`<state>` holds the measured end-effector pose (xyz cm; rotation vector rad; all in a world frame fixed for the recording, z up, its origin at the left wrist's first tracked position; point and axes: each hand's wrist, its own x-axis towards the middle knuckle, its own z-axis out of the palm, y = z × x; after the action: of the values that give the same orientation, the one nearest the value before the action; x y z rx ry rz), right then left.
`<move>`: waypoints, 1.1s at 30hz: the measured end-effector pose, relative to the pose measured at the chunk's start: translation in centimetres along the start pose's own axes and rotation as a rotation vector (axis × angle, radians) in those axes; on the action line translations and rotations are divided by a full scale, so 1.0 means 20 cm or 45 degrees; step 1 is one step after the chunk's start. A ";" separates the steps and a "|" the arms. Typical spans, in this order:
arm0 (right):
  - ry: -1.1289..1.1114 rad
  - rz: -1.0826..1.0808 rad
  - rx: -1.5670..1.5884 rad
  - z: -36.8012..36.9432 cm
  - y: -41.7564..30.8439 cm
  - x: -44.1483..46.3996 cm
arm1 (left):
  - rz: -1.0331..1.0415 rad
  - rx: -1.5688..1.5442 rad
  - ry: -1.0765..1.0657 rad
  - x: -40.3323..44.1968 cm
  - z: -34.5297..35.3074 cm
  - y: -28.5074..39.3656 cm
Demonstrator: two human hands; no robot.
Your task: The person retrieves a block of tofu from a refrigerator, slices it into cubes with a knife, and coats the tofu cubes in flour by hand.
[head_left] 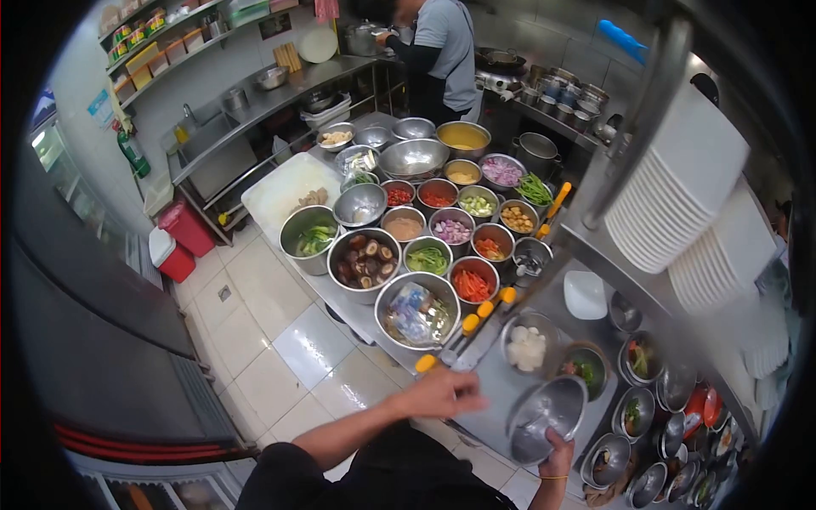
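"Holding anything, those two hands?"

"Right hand (555, 452), yes: it grips the rim of a shiny, round metal bowl (548, 412), tilted, at the near edge of the grey steel worktop (486, 361). The left hand (444, 393) is blurred, fingers curled in the air near that bowl; I can't tell whether they pinch something."

"And how far along does it all look?"

"Much of the food already lies cut, I'd judge. Orange-red vegetable strips (474, 280), chopped pale-green vegetable (427, 258) and diced purple onion (451, 230) stand sorted in deep round steel containers. Near the held bowl are white rounded pieces (527, 347) in one metal bowl (554, 340) and chopped greens (583, 370) in another (600, 382)."

"Any portions set out?"

"Several, it seems: small round metal bowls (648, 412) with mixed food in some crowd the right side."

"What looks unfinished?"

"The held bowl. I make out glare and bare metal, no clear food, so whether it is waiting or used I can't settle. The dark brown mushroom caps (364, 257) look whole, and a blue-and-white plastic packet (416, 310) lies in the nearest big steel pot (417, 347)."
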<state>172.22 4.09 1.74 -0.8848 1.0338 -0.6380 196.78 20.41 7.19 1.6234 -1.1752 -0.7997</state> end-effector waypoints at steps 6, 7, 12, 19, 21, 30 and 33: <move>0.033 -0.105 0.080 0.17 -0.03 0.02 | -0.177 0.179 0.546 0.05 -0.73 -0.19; 0.105 -0.139 0.047 0.26 -0.04 0.02 | -0.178 0.259 0.663 0.05 -0.82 -0.23; 0.009 -0.095 0.009 0.53 -0.02 0.16 | -0.379 0.433 0.750 0.04 -1.19 -0.26; 0.040 -0.254 0.061 1.04 0.06 0.28 | -0.265 0.595 0.852 0.40 -1.92 -0.80; 0.198 -0.360 -0.017 1.17 0.08 0.29 | -0.202 0.651 0.892 0.56 -2.13 -0.98; 0.509 -0.302 -0.123 1.54 0.05 0.27 | -0.186 1.100 1.062 1.36 -3.13 -1.49; 0.664 -0.223 -0.137 1.57 0.08 0.24 | -0.265 1.329 0.896 1.61 -3.26 -1.64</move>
<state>203.03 11.05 5.57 -0.9318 1.4765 -1.0011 275.78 13.39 -0.86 2.5872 -0.9179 0.4053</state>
